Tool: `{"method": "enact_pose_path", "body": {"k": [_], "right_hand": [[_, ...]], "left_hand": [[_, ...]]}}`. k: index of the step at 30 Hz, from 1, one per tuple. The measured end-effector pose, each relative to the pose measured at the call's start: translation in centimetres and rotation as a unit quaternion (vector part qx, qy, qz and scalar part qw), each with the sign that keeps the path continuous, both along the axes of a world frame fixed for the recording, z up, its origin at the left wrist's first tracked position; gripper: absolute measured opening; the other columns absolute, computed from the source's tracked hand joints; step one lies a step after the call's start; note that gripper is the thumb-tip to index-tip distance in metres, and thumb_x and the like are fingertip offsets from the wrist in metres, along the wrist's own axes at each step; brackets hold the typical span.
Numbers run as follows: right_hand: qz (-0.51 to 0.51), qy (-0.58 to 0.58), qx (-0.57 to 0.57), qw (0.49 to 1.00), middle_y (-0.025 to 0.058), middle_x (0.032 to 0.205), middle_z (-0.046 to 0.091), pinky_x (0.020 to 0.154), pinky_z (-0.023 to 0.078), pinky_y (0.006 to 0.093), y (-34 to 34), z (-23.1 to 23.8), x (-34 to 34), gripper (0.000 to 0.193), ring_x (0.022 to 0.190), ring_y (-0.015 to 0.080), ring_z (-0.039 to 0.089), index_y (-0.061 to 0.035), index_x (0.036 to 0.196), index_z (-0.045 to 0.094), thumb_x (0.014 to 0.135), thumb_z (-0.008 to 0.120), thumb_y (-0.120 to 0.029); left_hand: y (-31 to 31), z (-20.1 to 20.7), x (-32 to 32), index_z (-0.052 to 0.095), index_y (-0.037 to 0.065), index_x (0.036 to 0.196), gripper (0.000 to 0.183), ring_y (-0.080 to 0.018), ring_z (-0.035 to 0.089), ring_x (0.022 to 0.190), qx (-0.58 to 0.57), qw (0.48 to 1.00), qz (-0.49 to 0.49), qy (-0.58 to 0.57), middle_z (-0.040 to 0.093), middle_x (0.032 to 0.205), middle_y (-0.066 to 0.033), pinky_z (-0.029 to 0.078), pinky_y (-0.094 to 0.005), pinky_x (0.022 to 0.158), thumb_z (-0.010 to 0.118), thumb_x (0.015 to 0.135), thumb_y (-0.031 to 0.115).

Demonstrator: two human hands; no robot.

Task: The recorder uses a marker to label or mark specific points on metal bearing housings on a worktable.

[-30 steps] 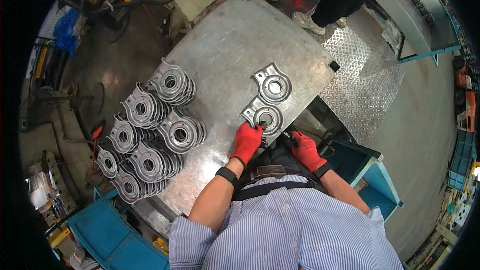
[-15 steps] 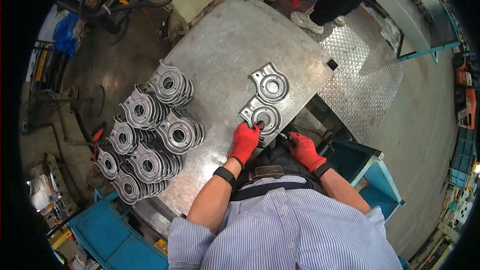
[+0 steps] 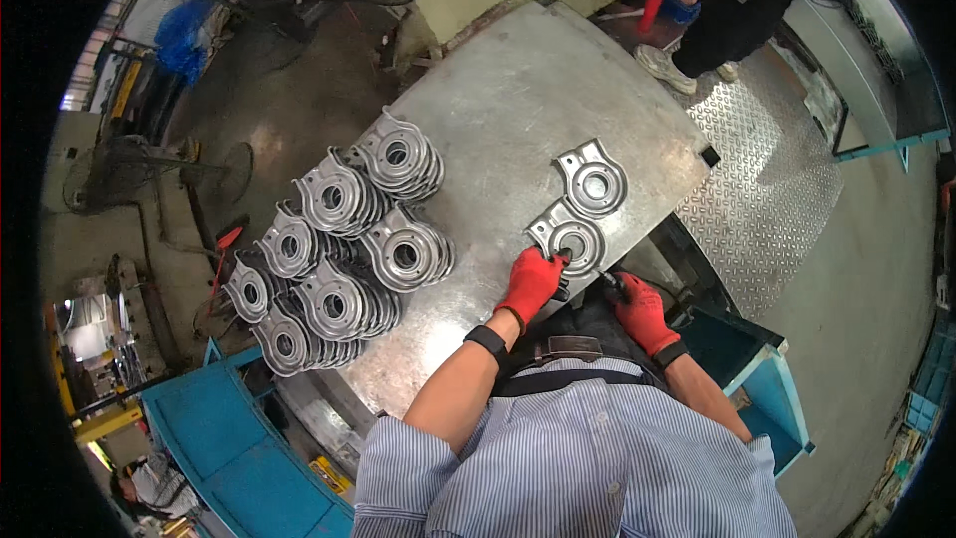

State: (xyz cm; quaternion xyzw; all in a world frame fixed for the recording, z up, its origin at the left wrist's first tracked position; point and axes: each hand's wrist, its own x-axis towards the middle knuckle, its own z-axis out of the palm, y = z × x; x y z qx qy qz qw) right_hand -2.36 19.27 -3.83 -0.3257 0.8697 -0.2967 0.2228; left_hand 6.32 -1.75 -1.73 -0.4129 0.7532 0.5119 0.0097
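My left hand [image 3: 533,286], in a red glove with dark fingertips, grips the nearer stamped metal bracket [image 3: 590,237] by its left edge on the metal table [image 3: 518,90]. That bracket has a round ringed hole and a flanged end. Touching it on the far side lies a second metal bracket [image 3: 600,172]. My right hand [image 3: 642,309], gloved the same way, is closed around a slim dark tool [image 3: 609,282]; the tool's tip is at the bracket's right edge by the table's rim. Its exact kind is too small to make out.
Several stacks of like brackets [image 3: 339,304] lean along the table's left side. A teal metal cabinet [image 3: 224,438] stands at lower left, a teal bin [image 3: 772,379] at right. Beyond the right edge, a person's shoe [image 3: 665,70] rests on a tread-plate platform [image 3: 772,199].
The whole view has shifted, so the table and stacks sit further right in the picture. My left hand still grips the nearer bracket, and my right hand keeps the tool at its edge.
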Motion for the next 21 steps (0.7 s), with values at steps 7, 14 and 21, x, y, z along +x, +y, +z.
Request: {"method": "enact_pose_path", "body": {"k": [7, 14, 21], "right_hand": [[-0.067, -0.019, -0.060, 0.996, 0.0197, 0.098, 0.064, 0.080, 0.048, 0.0387, 0.6, 1.1, -0.4, 0.036, 0.093, 0.0349, 0.062, -0.0043, 0.113, 0.058, 0.078, 0.065, -0.009], [-0.039, -0.034, -0.077, 0.996, 0.0172, 0.098, 0.065, 0.079, 0.048, 0.0366, -0.8, 1.9, -0.2, 0.032, 0.092, 0.0323, 0.063, -0.0045, 0.110, 0.059, 0.079, 0.065, -0.011], [-0.042, -0.051, -0.072, 0.995, 0.0187, 0.098, 0.064, 0.080, 0.048, 0.0387, 0.4, -1.0, -0.9, 0.038, 0.093, 0.0342, 0.062, -0.0044, 0.112, 0.058, 0.076, 0.068, -0.011]], "left_hand": [[-1.7, 9.1, 4.1, 0.058, -0.002, 0.094, 0.039, -0.0408, 0.061, 0.081, -0.060, 0.992, 0.007, -0.106, 0.064, 0.080, -0.0229, 0.046, -0.0486, 0.073, 0.057, 0.086, 0.036], [-6.9, 12.2, 13.1, 0.059, -0.002, 0.110, 0.042, -0.0412, 0.062, 0.077, -0.331, 0.927, 0.137, -0.112, 0.063, 0.084, -0.0263, 0.049, -0.0471, 0.065, 0.055, 0.088, 0.034], [-12.9, 9.8, 15.3, 0.057, 0.002, 0.112, 0.042, -0.0375, 0.062, 0.072, -0.410, 0.900, 0.110, -0.093, 0.064, 0.077, -0.0213, 0.048, -0.0460, 0.065, 0.057, 0.088, 0.036]]}}
